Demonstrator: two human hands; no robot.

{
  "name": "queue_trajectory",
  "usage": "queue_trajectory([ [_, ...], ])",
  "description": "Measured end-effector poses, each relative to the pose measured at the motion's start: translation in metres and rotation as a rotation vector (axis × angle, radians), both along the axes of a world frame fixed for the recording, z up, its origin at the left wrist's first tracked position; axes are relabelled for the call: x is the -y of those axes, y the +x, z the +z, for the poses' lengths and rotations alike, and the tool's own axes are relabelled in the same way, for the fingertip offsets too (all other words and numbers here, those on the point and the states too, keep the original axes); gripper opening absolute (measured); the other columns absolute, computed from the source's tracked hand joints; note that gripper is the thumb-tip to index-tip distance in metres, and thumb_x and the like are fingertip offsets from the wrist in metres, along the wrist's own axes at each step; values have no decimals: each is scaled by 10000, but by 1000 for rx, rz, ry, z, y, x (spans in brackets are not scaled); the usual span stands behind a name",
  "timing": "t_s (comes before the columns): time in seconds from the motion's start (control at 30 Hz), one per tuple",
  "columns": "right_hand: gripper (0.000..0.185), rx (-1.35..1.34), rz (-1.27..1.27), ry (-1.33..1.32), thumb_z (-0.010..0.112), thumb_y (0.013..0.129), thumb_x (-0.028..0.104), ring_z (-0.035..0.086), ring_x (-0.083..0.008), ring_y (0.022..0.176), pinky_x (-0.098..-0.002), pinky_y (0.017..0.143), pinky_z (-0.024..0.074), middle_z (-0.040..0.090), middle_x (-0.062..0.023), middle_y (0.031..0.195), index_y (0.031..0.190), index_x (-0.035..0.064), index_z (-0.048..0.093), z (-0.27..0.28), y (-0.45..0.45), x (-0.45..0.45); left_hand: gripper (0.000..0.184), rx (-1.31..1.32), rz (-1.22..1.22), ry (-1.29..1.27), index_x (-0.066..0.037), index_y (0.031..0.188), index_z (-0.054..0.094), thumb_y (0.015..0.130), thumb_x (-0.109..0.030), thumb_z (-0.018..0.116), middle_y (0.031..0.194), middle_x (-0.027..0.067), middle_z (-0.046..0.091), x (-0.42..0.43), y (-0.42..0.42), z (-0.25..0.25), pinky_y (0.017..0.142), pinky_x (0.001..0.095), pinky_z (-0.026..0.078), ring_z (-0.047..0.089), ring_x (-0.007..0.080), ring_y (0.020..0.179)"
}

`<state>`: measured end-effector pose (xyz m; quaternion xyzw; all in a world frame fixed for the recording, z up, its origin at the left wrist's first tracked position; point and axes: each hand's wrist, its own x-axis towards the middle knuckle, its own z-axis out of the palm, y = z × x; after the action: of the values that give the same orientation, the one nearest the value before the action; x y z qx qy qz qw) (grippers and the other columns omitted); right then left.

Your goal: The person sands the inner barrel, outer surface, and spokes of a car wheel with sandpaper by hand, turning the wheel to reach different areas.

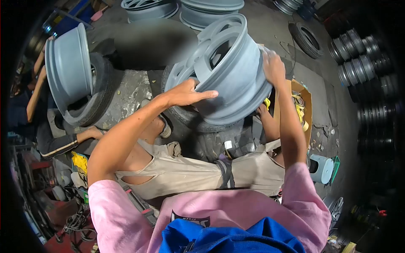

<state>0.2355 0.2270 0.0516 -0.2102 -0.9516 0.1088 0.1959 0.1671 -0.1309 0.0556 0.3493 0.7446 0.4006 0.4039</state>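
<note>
A large grey wheel rim (236, 84) stands tilted in front of me, on top of a black tyre (202, 124). My left hand (190, 92) grips its near left edge, the thumb stretched along the barrel and the other fingers partly hidden behind the lip. On the opposite side, my right hand (274, 68) holds the far right edge; its fingertips are slightly blurred. The spoked face of the wheel rim points away to the upper left.
At left another person's arms (37, 90) reach to a second grey rim (69, 67) on a tyre (99, 90). More rims (211, 14) stand ahead. To the right are a cardboard box (306, 105), a light blue stool (322, 168), a loose tyre (306, 40) and stacked rims (358, 71).
</note>
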Motion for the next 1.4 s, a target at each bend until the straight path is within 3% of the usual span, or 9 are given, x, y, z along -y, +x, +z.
queue_trajectory([
  [0.13,401,124,-65,-147,453,1084,305,589,-346,1269,-527,1124,381,661,-184,1336,1306,55,675,20,-18,31,977,-33,16,-183,91,1283,659,822,-770,692,1032,164,708,4,4,29,886,376,500,660,240,978],
  [0.23,470,-443,200,116,570,1029,215,484,-328,1410,-589,1182,299,548,-180,1478,1481,93,539,-35,50,124,992,-95,-23,-148,101,1218,689,803,-801,680,956,161,687,11,-6,19,835,385,502,643,227,928],
  [0.33,566,-5,330,182,671,933,170,380,-298,1502,-577,1225,244,477,-61,1583,1486,134,556,-65,149,203,968,-147,-131,-303,125,1102,718,809,-797,677,899,189,669,12,-4,48,787,406,511,643,246,886],
  [0.6,369,-254,165,99,554,1034,153,511,-403,1389,-500,1162,386,648,-116,1410,1380,77,654,-17,111,78,955,-302,-135,-340,131,840,688,925,-802,500,834,292,639,28,-12,33,823,499,505,649,400,860],
  [0.8,785,281,-188,-288,560,975,593,657,-468,1175,-449,1024,496,632,-403,1253,1301,-119,626,-23,-64,-125,901,-363,-231,-291,121,752,638,1002,-722,442,789,309,602,22,-12,35,809,528,484,613,454,815],
  [0.9,709,328,-122,-839,621,964,471,678,-381,1109,-441,968,532,638,-333,1273,1316,-145,608,-19,-124,-131,897,-327,-232,-328,121,724,623,1009,-709,441,737,307,580,20,-13,42,772,536,485,606,460,773],
  [1.1,750,316,-169,-630,612,969,520,672,-363,1117,-457,981,528,655,-315,1253,1286,-160,610,-25,-106,-142,908,-344,-243,-267,123,703,630,1005,-714,445,656,289,570,26,-14,34,700,536,490,607,451,675],
  [1.23,823,16,-220,-133,538,999,609,644,-551,1085,-547,942,497,633,-450,1079,1031,-203,664,8,17,-38,919,-355,-273,-215,119,744,666,983,-743,456,693,297,604,30,-16,31,709,517,507,631,438,704],
  [1.4,583,107,-187,-350,517,1055,474,688,-434,1027,-478,906,508,717,-283,1069,1301,-33,664,45,139,137,954,-337,-266,-182,106,799,715,912,-817,503,724,261,649,38,-27,18,708,482,526,669,360,735],
])
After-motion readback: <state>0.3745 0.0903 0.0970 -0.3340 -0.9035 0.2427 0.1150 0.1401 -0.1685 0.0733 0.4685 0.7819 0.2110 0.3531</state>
